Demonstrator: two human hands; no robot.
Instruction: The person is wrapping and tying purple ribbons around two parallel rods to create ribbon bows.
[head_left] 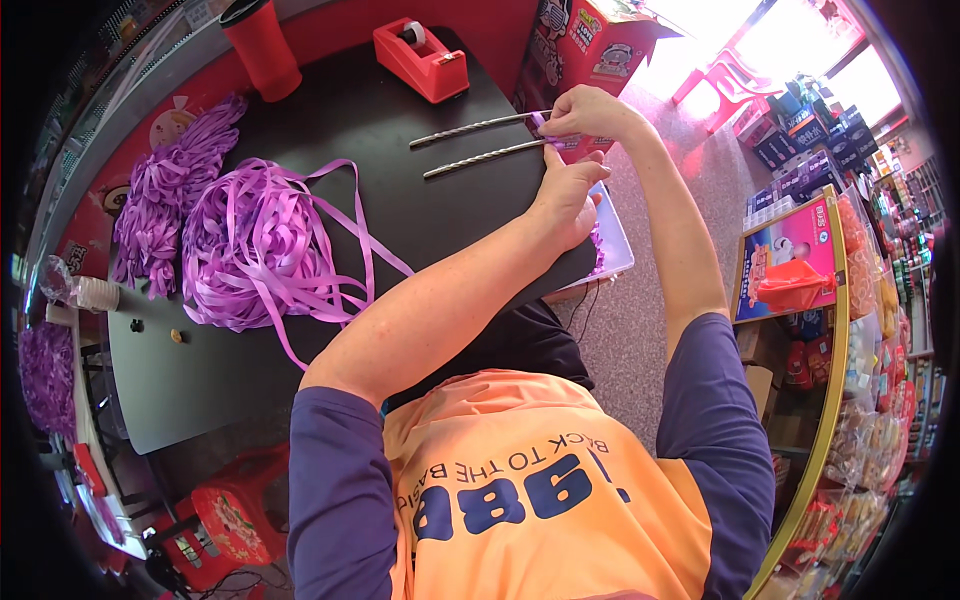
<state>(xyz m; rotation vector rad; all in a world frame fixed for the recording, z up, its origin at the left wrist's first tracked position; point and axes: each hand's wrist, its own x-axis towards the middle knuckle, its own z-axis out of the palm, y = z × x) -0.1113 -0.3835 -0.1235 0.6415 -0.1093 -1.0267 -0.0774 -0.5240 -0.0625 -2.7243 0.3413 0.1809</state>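
Two twisted metal rods (pixel 480 128) lie side by side over the right part of the dark table, pointing left. Purple ribbon (pixel 537 122) is around or beside their right ends; I cannot tell how it is wound. My right hand (pixel 592 112) pinches the ribbon there, fingertips together. Just below, my left hand (pixel 568 202) has its thumb at the end of the nearer rod and its other fingers apart from the thumb, partly hidden. A big loose heap of purple ribbon (pixel 255 245) rests on the table, with strands trailing toward my left forearm.
Bundled purple ribbon (pixel 180 190) lies at the table's left. A red tape dispenser (pixel 420 62) and a red cup (pixel 262 50) stand at the far edge. A white tray (pixel 618 245) with purple bits is beside the table (pixel 200 390). Goods shelves (pixel 800 420) line the right.
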